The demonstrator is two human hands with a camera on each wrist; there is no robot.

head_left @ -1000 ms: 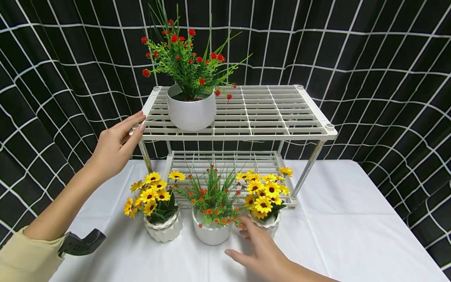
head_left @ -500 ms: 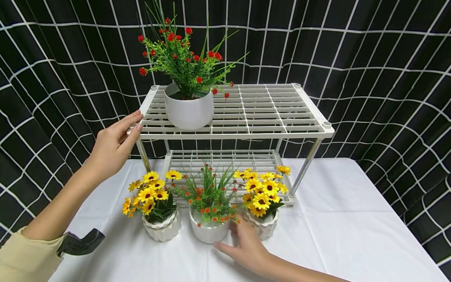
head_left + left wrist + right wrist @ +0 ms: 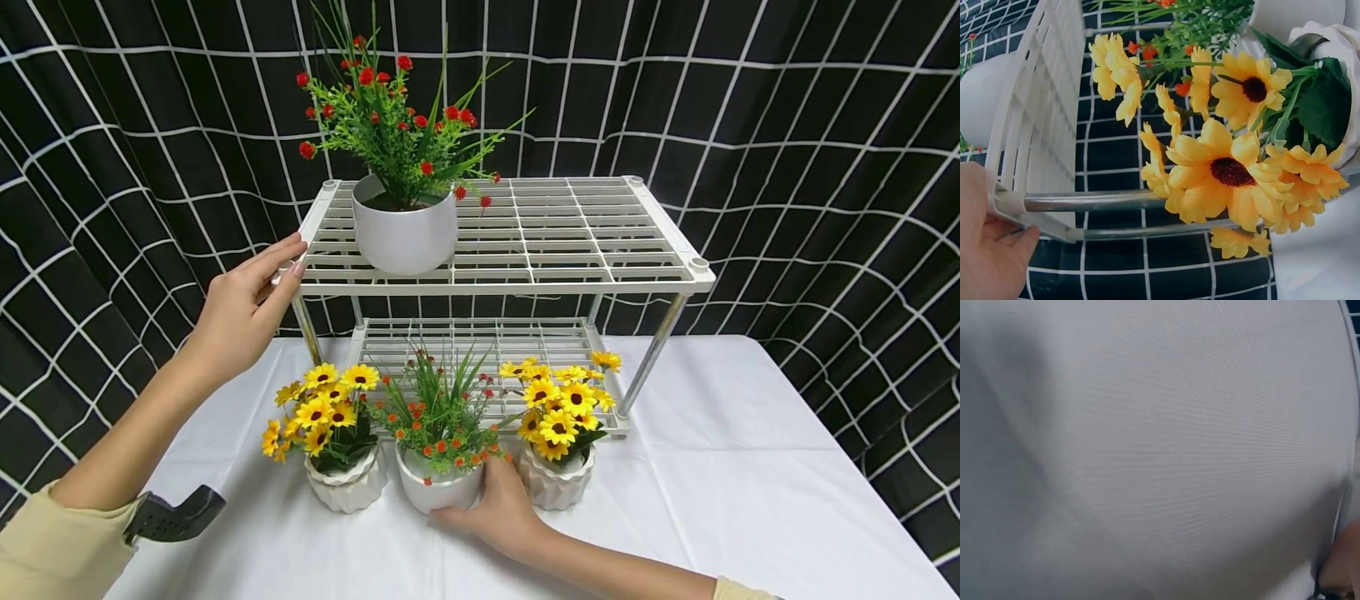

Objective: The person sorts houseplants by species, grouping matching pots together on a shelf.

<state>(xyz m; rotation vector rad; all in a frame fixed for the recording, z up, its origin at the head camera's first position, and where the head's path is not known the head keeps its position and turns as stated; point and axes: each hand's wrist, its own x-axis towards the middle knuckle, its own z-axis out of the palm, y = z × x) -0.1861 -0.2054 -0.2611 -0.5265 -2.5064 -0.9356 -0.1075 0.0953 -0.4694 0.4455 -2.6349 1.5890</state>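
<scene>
In the head view, my left hand (image 3: 240, 312) holds the front left corner of a white two-tier wire shelf (image 3: 570, 242), also seen in the left wrist view. My right hand (image 3: 502, 512) grips the right side of a white potted plant (image 3: 442, 483) with small orange-red flowers, its thumb low in front and its fingers partly hidden behind the pot. That plant tilts slightly. A yellow-flowered potted plant (image 3: 345, 483) stands to its left, and another yellow-flowered potted plant (image 3: 558, 479) stands just right of my right hand.
A larger white pot with red flowers (image 3: 405, 237) stands on the left of the shelf's top tier. The lower tier (image 3: 480, 333) sits behind the front row of pots. White cloth (image 3: 750, 500) covers the table, and a black grid-patterned curtain (image 3: 787, 167) hangs behind.
My right hand has moved left to the middle orange-red-flowered plant and taken hold of it. The pot has shifted slightly left and tilted. My left hand stays at the shelf corner.
</scene>
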